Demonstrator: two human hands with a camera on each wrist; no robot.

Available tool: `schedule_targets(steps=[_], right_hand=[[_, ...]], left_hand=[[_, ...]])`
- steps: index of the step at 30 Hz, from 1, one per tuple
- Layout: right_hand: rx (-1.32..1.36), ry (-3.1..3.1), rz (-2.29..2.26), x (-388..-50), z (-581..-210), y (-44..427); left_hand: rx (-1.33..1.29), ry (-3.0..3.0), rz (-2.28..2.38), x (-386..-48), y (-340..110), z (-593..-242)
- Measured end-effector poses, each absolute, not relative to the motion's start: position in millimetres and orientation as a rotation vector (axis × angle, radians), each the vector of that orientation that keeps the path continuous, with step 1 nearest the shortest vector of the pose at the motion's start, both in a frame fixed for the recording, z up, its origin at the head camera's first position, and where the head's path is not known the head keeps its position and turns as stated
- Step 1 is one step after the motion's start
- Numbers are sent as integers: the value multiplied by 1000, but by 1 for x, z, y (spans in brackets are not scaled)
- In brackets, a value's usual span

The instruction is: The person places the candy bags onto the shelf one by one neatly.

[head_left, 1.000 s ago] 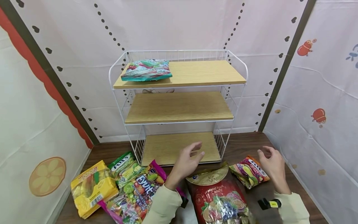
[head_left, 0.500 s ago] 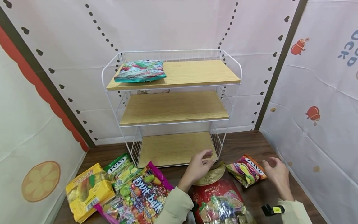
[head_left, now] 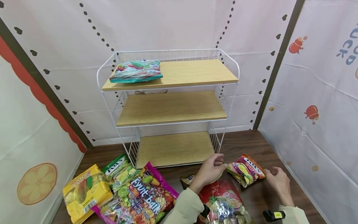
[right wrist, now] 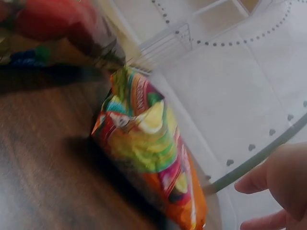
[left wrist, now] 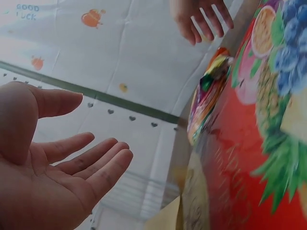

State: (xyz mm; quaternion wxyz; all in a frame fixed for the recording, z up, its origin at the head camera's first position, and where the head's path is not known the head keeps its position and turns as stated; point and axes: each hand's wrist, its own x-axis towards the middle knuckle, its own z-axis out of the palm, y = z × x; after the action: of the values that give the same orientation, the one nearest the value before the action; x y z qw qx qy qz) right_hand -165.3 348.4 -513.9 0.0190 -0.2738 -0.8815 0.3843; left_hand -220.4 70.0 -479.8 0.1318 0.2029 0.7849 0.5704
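An orange Fox's candy bag (head_left: 246,171) lies on the dark wood table between my two hands. My left hand (head_left: 210,172) hovers by its left end, above the big red Mixed Fruit Candy bag (head_left: 221,199) and partly covering that bag. In the left wrist view the left hand (left wrist: 72,167) has loosely spread fingers and holds nothing. My right hand (head_left: 279,183) is at the orange bag's right end. The right wrist view shows a gap between the right fingers (right wrist: 264,221) and the orange bag (right wrist: 153,148).
A white wire rack with three wooden shelves (head_left: 173,109) stands behind. A teal candy bag (head_left: 137,71) lies on its top shelf at the left. On the table's left lie a yellow bag (head_left: 86,193), a green Fox's bag (head_left: 120,172) and a Fyyut bait bag (head_left: 145,196).
My left hand has moved right, from in front of the bottom shelf to the orange bag's left end. The right hand has come lower and closer to that bag. The view has shifted slightly.
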Motion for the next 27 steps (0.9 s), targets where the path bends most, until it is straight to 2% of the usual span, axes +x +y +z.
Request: schedule_targets(steps=[15, 27], right_hand=[[-954, -2819, 1337, -161, -537, 359], [-883, -2742, 1373, -167, -544, 347]], left_hand=[[526, 2243, 1558, -214, 94, -487], [409, 2308, 1384, -215, 107, -493]])
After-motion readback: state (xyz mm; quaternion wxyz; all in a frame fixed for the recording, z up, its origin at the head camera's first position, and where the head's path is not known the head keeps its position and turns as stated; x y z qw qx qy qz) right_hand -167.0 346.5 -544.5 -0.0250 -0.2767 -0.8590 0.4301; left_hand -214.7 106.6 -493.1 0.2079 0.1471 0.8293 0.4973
